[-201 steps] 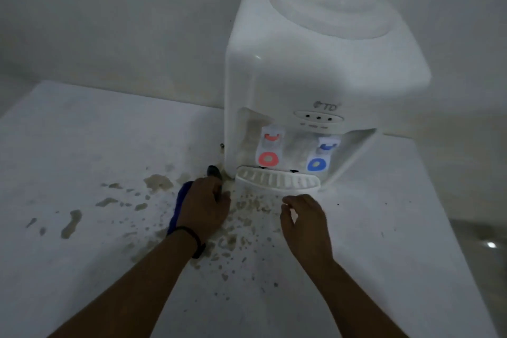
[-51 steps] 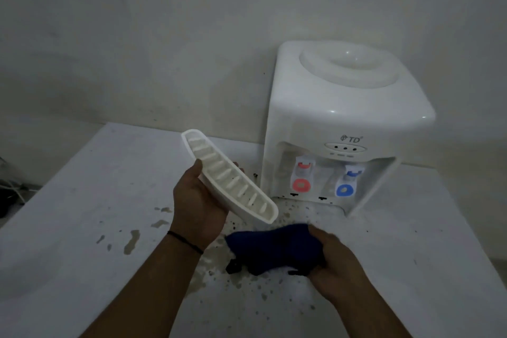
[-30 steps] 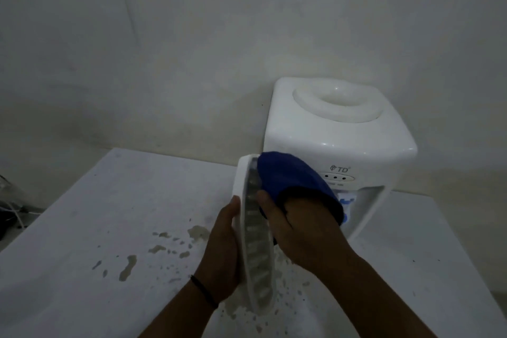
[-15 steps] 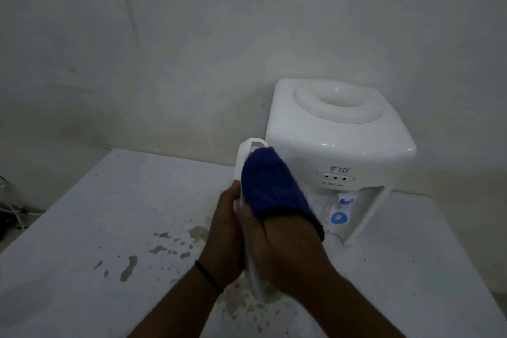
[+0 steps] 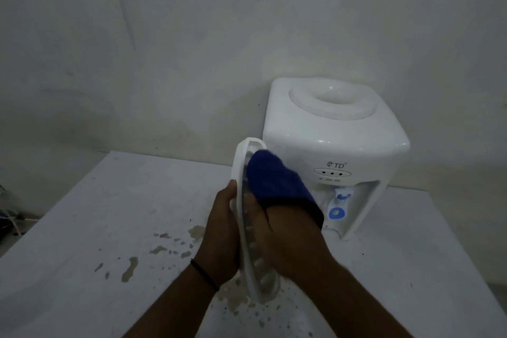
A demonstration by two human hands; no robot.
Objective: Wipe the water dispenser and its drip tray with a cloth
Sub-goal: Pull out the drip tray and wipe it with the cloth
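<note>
A white water dispenser [image 5: 332, 140] stands at the back right of the table against the wall; its blue tap [image 5: 338, 207] shows, the red one is hidden behind my hands. My left hand [image 5: 219, 233] grips the white slotted drip tray [image 5: 241, 170] from behind and holds it on edge, upright, above the table. My right hand [image 5: 285, 239] holds a dark blue cloth [image 5: 277, 186] wrapped over its fingers and presses it against the tray's slotted face near the upper end.
The white table [image 5: 82, 228] carries brownish water stains and puddles [image 5: 129, 269] left of and below my hands. A grey wall [image 5: 192, 49] rises behind. Cables [image 5: 11, 217] lie past the table's left edge.
The drip tray came off the dispenser into my left hand and the cloth went to my right. Over the last second the cloth slid along the upright tray's face.
</note>
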